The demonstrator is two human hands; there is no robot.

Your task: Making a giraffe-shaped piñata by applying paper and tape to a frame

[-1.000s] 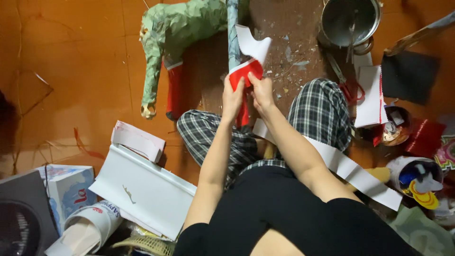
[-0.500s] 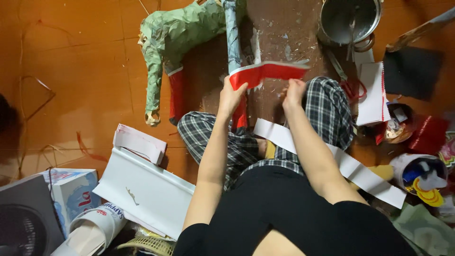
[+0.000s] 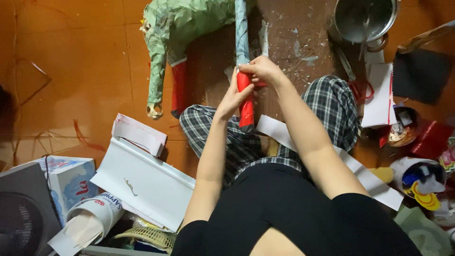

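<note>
- While both hands meet at the scene's centre, the left hand (image 3: 235,97) and right hand (image 3: 262,70) each grip, clenched, the red-wrapped leg (image 3: 245,102) of the green paper animal (image 3: 182,23).
- Near left: a pale-blue tissue box (image 3: 71,180) with a red mark, beside a white paper roll (image 3: 92,218).

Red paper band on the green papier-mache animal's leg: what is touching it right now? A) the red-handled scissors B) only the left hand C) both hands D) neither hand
C: the left hand and right hand both press the red paper band around the newspaper-covered leg.
</note>
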